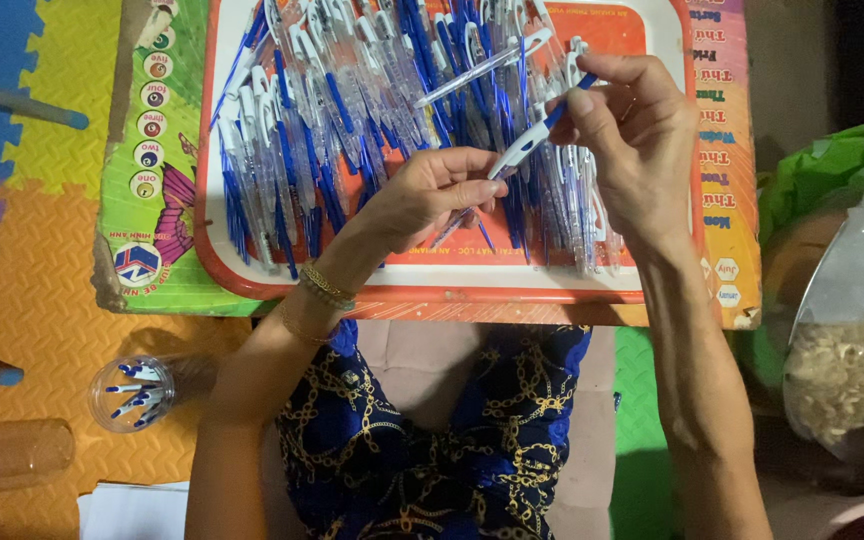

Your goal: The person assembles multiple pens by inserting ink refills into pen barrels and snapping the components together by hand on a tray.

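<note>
A blue and white pen [530, 142] is held between both hands above an orange tray [422, 282]. My left hand [430, 192] pinches its lower, clear end; my right hand [632, 140] grips its upper blue tip. The tray is heaped with several pens of the same kind [352, 110], blue and clear, lying in all directions. Gold bracelets circle my left wrist.
The tray rests on a colourful low board [157, 150] over foam floor mats. A clear cup [134, 392] with blue pen parts stands at lower left, an empty cup [12, 450] beside it. A plastic bag [852, 370] of small pale parts sits at right.
</note>
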